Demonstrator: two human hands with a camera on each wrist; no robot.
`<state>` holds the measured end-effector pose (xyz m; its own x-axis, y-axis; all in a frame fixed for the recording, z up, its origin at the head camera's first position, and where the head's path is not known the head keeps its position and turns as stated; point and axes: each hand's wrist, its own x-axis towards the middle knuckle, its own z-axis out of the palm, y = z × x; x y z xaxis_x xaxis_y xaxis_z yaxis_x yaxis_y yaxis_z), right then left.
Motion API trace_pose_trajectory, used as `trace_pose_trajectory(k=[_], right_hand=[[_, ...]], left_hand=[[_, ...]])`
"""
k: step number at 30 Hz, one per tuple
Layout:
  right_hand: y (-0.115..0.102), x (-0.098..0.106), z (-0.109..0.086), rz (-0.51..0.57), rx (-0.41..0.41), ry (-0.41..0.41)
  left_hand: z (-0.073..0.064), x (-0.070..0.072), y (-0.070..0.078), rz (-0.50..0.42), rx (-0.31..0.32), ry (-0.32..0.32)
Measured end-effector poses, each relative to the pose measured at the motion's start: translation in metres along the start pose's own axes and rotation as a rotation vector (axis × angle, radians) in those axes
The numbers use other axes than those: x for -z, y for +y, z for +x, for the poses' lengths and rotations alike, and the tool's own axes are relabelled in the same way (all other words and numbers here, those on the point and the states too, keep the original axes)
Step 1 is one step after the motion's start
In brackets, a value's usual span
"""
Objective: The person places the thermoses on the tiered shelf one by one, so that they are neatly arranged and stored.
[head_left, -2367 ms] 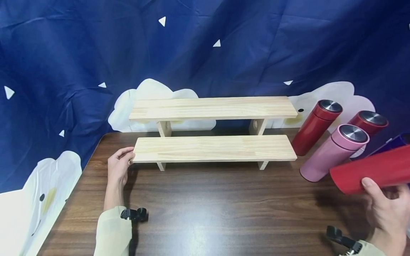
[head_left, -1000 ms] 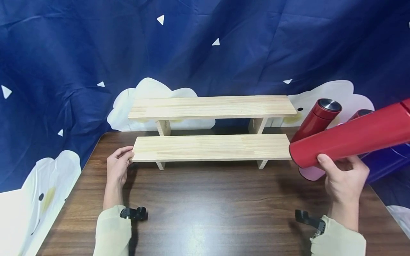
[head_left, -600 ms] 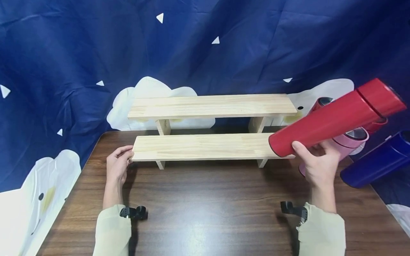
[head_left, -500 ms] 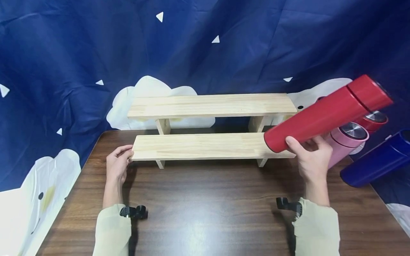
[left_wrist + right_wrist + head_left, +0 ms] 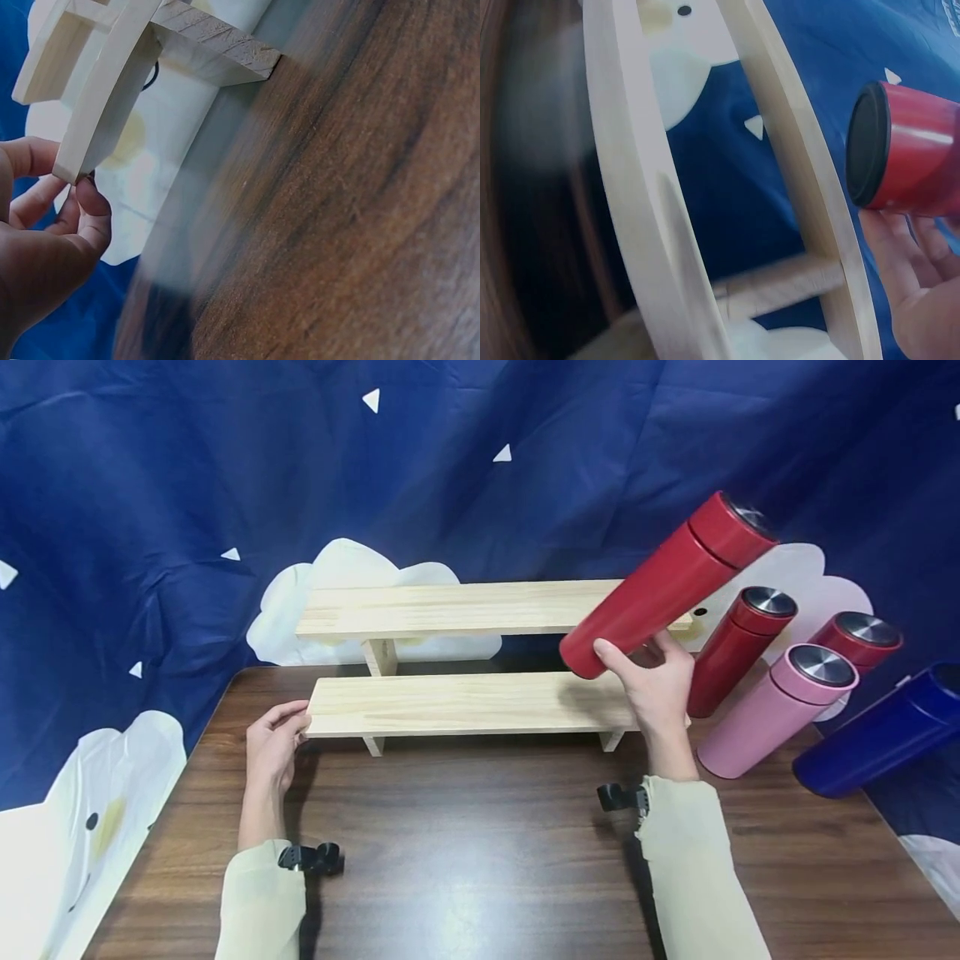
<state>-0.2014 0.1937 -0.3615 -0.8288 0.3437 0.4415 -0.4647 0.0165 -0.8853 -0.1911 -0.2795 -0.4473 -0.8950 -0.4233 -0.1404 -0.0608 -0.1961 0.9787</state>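
Note:
A two-tier wooden shelf [image 5: 450, 703] of pale wood stands at the back of the table. At the left end of its lower board, my left hand [image 5: 273, 747] pinches the board's edge between thumb and fingers, seen closely on the board end [image 5: 79, 146] in the left wrist view. My right hand [image 5: 660, 689] grips a red thermos [image 5: 660, 585] near its base. The thermos is held in the air over the right part of the shelf, its steel-topped lid leaning up and right. In the right wrist view the thermos's black bottom [image 5: 868, 146] faces the shelf boards.
To the right of the shelf stand another red thermos [image 5: 738, 652], a pink thermos [image 5: 780, 710], a further red thermos [image 5: 862, 639] partly behind it, and a blue thermos [image 5: 885, 731] by the table's right edge. A blue patterned cloth [image 5: 525, 510] hangs behind.
My right hand has carried the red thermos leftward and up from the right side to over the shelf, turning it more upright. The left hand stays at the board's end.

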Motion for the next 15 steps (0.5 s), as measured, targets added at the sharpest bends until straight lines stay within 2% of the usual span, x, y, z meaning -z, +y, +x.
trace_pose_trajectory(k=[11,15], right_hand=[[0.002,-0.034,0.014,0.072,-0.026,-0.042],[0.003,-0.049,0.02,0.061,-0.018,-0.076]], left_hand=[[-0.001,-0.001,0.0,0.015,0.019,-0.006],[0.001,0.0,-0.001,0.001,0.0,-0.008]])
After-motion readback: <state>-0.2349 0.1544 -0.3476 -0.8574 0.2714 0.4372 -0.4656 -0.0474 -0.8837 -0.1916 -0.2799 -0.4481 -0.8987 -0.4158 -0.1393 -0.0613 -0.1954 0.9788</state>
